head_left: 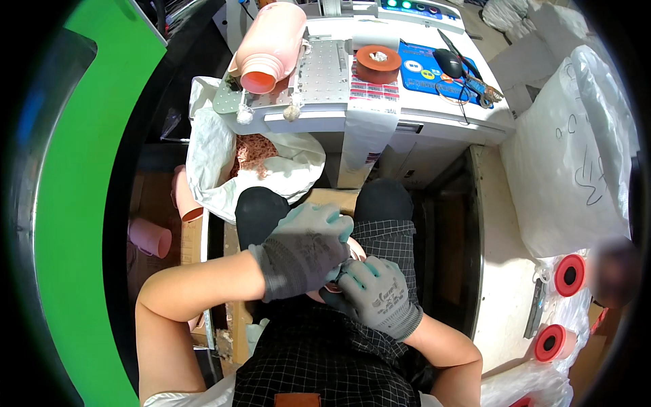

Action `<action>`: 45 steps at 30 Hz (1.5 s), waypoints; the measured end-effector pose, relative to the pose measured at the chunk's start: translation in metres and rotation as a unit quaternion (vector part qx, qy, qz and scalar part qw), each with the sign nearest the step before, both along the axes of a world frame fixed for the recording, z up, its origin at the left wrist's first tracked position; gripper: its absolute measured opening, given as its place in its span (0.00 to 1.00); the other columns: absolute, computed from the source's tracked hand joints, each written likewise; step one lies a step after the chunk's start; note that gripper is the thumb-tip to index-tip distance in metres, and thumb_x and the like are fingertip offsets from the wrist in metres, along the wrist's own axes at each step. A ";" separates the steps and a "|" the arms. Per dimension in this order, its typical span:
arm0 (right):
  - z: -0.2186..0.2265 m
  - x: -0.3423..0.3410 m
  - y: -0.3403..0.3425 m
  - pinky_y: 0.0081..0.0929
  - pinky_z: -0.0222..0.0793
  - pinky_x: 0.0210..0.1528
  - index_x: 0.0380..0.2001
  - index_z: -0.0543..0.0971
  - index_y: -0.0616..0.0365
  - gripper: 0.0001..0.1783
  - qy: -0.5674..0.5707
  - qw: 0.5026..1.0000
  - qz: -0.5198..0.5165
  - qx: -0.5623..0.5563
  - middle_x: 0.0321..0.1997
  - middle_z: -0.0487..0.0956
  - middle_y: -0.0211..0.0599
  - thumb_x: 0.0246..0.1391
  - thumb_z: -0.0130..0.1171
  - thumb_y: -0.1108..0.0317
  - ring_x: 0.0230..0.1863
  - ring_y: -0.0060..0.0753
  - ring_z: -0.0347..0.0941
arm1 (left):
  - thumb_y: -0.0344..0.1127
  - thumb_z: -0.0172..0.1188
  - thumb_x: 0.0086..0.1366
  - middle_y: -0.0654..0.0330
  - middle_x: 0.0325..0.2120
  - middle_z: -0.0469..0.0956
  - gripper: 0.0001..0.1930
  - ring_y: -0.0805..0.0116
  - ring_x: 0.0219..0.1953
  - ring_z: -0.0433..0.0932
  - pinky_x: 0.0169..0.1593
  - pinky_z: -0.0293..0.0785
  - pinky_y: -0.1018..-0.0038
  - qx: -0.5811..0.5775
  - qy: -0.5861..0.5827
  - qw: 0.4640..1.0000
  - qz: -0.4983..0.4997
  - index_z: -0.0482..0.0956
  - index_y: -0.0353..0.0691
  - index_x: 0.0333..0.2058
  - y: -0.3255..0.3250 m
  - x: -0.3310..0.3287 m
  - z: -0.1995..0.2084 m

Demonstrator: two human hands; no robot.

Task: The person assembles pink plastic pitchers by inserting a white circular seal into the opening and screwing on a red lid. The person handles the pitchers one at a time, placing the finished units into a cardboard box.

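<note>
Above my lap, my left hand [312,237] and my right hand [380,292] meet, both in grey gloves with pale green fingertips. Between them is a glossy pink piece [357,249], mostly covered by the gloves, so its full shape is hidden. My left hand curls over its far side, palm down. The fingers of my right hand are bent against its near side. Beyond my knees, a large pink bottle [274,42] lies on a perforated metal plate [325,68], its uncapped mouth facing me.
A white sack [203,156] with pink scraps hangs below the plate. Label strip [369,136], brown tape roll [378,64] and black mouse [447,62] are on the white machine. Pink containers [150,237] lie at left; red-rimmed pink pieces [569,275] and a bulky white bag [569,156] stand right.
</note>
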State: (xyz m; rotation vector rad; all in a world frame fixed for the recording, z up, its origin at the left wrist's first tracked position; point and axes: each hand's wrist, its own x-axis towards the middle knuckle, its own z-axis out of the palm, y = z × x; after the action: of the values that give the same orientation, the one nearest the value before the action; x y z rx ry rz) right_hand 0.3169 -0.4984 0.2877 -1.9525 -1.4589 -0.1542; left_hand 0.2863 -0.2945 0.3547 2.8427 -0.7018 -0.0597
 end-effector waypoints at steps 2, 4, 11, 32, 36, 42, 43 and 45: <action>-0.003 0.000 -0.002 0.32 0.69 0.28 0.33 0.80 0.50 0.18 0.004 1.000 -0.004 0.018 0.34 0.77 0.31 0.44 0.78 0.56 0.28 0.34 0.73 | 0.41 0.65 0.53 0.55 0.36 0.77 0.09 0.57 0.41 0.81 0.42 0.76 0.58 -0.046 0.032 0.998 0.003 0.81 0.41 0.27 0.002 -0.001 -0.010; -0.003 0.002 -0.004 0.32 0.68 0.29 0.33 0.80 0.49 0.18 0.005 1.000 -0.012 0.015 0.34 0.76 0.30 0.43 0.78 0.56 0.28 0.33 0.73 | 0.40 0.65 0.55 0.56 0.33 0.79 0.10 0.58 0.36 0.82 0.37 0.77 0.60 -0.021 -0.016 1.000 0.008 0.82 0.41 0.30 -0.003 -0.004 -0.018; -0.011 -0.004 -0.014 0.34 0.67 0.33 0.31 0.79 0.47 0.16 0.016 0.999 -0.051 0.003 0.33 0.73 0.28 0.45 0.76 0.56 0.32 0.34 0.72 | 0.42 0.74 0.50 0.57 0.33 0.83 0.22 0.57 0.36 0.86 0.36 0.80 0.66 0.035 0.068 0.996 -0.041 0.82 0.42 0.44 -0.019 0.020 0.004; -0.050 0.132 -0.008 0.19 0.73 0.36 0.64 0.73 0.67 0.29 0.694 0.701 -0.025 0.162 0.48 0.84 0.38 0.58 0.61 0.76 0.33 0.17 0.74 | 0.36 0.66 0.68 0.55 0.56 0.80 0.28 0.67 0.59 0.78 0.63 0.74 0.71 -0.691 0.307 0.637 0.153 0.73 0.30 0.64 0.033 0.070 -0.081; -0.055 0.129 -0.001 0.24 0.78 0.50 0.53 0.80 0.67 0.17 0.654 0.741 -0.045 0.144 0.44 0.86 0.38 0.61 0.61 0.74 0.44 0.25 0.82 | 0.45 0.71 0.62 0.57 0.57 0.76 0.38 0.61 0.62 0.72 0.64 0.72 0.61 -0.606 -0.012 0.744 0.281 0.68 0.35 0.66 0.013 0.067 -0.105; -0.041 0.117 0.001 0.18 0.73 0.43 0.53 0.81 0.68 0.17 0.611 0.769 -0.080 0.173 0.43 0.86 0.34 0.62 0.58 0.76 0.39 0.14 0.77 | 0.45 0.73 0.50 0.61 0.52 0.78 0.21 0.50 0.62 0.69 0.69 0.59 0.39 -0.094 -0.314 0.939 0.101 0.83 0.48 0.44 0.004 0.090 -0.066; -0.036 0.117 0.001 0.17 0.72 0.43 0.53 0.81 0.68 0.17 0.600 0.779 -0.086 0.161 0.43 0.86 0.34 0.62 0.57 0.76 0.39 0.14 0.76 | 0.44 0.72 0.50 0.64 0.51 0.79 0.15 0.53 0.60 0.71 0.68 0.62 0.40 -0.089 -0.319 0.937 0.111 0.84 0.49 0.36 0.000 0.089 -0.066; -0.033 0.118 0.001 0.17 0.71 0.42 0.54 0.81 0.68 0.18 0.610 0.770 -0.082 0.168 0.44 0.86 0.34 0.62 0.55 0.76 0.39 0.13 0.76 | 0.43 0.71 0.51 0.64 0.50 0.80 0.13 0.52 0.59 0.72 0.67 0.62 0.40 -0.072 -0.342 0.931 0.104 0.85 0.49 0.35 0.000 0.088 -0.070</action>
State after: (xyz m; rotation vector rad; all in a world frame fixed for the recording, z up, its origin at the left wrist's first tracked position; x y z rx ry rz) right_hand 0.4353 -0.4976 0.2542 -1.3304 -0.3348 0.6391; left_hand 0.3740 -0.2944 0.2850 2.7450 -0.4727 1.0113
